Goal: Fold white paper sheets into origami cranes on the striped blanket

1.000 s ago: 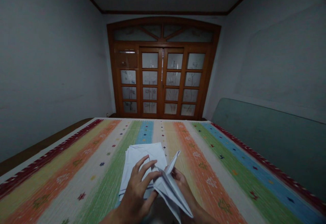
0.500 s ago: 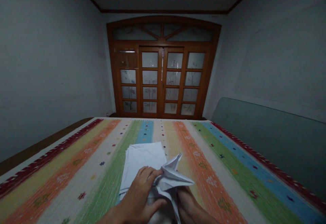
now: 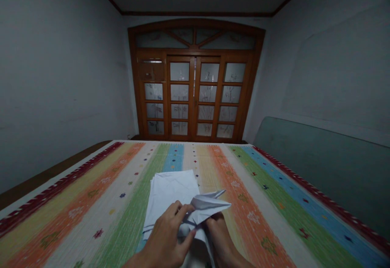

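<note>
A folded white paper point(image 3: 210, 207), with pointed flaps sticking out to the right, is held up between both hands. My left hand point(image 3: 170, 229) pinches its left side between thumb and fingers. From below and to the right, my right hand point(image 3: 221, 235) grips the lower part; its fingers are partly hidden behind the paper. One long flap hangs down between the hands. Just beyond my left hand lies a stack of white paper sheets point(image 3: 173, 184), slightly creased, its near part covered by the hand.
A striped, multicoloured tablecloth point(image 3: 115, 211) covers the table. A greenish padded backrest or board point(image 3: 317, 158) stands along the right side. Wooden doors with glass panes point(image 3: 195, 97) are at the far end, between grey walls.
The pointed flaps of the folded paper have tilted and come closer together. My right hand has shifted up slightly, showing more of its fingers. The stack stays put.
</note>
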The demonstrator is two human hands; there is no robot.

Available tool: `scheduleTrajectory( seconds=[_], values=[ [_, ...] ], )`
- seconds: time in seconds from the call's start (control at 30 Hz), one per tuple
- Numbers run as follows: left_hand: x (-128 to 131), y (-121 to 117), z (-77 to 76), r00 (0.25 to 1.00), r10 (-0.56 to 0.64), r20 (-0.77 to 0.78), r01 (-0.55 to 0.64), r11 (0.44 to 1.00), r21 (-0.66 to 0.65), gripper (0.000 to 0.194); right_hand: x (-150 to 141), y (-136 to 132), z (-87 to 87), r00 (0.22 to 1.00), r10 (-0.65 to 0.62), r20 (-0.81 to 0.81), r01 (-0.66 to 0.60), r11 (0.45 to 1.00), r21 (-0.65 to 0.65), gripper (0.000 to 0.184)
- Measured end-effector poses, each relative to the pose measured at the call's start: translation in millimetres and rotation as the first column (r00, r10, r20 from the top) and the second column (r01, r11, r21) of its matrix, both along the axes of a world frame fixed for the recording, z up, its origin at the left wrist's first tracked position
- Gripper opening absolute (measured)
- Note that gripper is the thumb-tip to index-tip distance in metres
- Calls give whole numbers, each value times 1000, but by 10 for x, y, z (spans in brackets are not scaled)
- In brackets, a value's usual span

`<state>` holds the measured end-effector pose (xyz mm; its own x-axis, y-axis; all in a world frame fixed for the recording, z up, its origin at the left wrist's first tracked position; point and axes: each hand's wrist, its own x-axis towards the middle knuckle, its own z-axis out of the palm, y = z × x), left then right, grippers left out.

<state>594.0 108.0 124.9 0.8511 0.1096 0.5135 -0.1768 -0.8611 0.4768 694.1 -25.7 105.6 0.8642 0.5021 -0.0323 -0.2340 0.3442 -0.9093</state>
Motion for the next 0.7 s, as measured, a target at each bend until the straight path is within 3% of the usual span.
scheduleTrajectory(
  seconds=[0.13,0.23,0.37,0.47,0.6,0.7],
  values=[
    [11,39,-64,996,52,66,-52,999,0,52,46,-7,-48,996,43,74,-39,998,-52,36],
    [32,63,-78,993,85,80,-83,996,-27,60,54,-4,-65,974,72,214,-78,997,18,55],
    [52,17,10,998,58,-39,-64,987,-151,41,36,-36,-85,960,53,276,-67,997,44,77],
    [50,-26,24,997,11,-81,-29,974,-225,32,19,-74,-100,959,-8,282,9,1000,-2,72],
    [43,-21,-55,999,29,25,-23,981,-194,36,10,-33,-44,963,16,270,-17,1000,-1,71],
    [40,-3,-33,999,31,45,-20,977,-213,27,32,35,22,973,14,229,2,998,-70,56]
  ],
)
